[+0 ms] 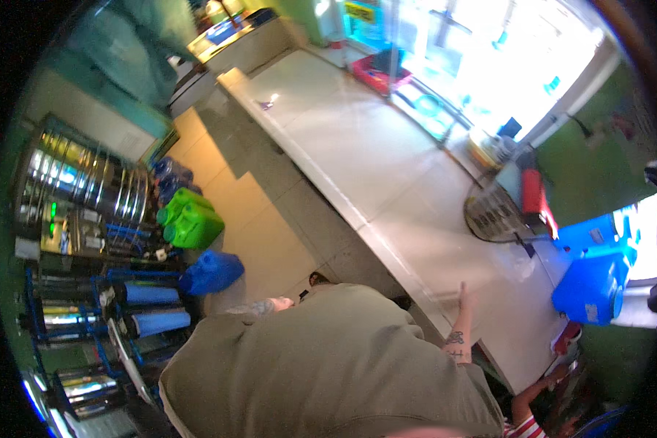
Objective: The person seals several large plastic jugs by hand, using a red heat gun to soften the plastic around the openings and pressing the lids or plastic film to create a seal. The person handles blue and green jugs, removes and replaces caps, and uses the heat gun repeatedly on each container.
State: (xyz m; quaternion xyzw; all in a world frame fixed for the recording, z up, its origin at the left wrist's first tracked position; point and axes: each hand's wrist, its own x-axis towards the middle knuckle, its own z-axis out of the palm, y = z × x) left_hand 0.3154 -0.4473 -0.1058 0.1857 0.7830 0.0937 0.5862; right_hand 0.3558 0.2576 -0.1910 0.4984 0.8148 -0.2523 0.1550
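My left hand (283, 303) shows at the left side of my olive-green shirt, low over the tiled floor. Only a small part of it is visible, so its fingers and anything in them cannot be made out. My right hand (464, 294) is over the near part of the white tiled counter (356, 148), fingers stretched away from me. It is blurred, with no object visible in it. To its right on the counter lies a crumpled clear plastic piece (521, 267). A small purple and white item (267, 103) rests near the counter's far end.
Green jugs (194, 222) and a blue jug (213, 272) stand on the floor at left, beside racks of filter housings (153, 306). Blue containers (588, 287), a round fan-like grille (490, 213) and a red box (532, 194) are at right. Another person's arm (536, 391) reaches in at lower right.
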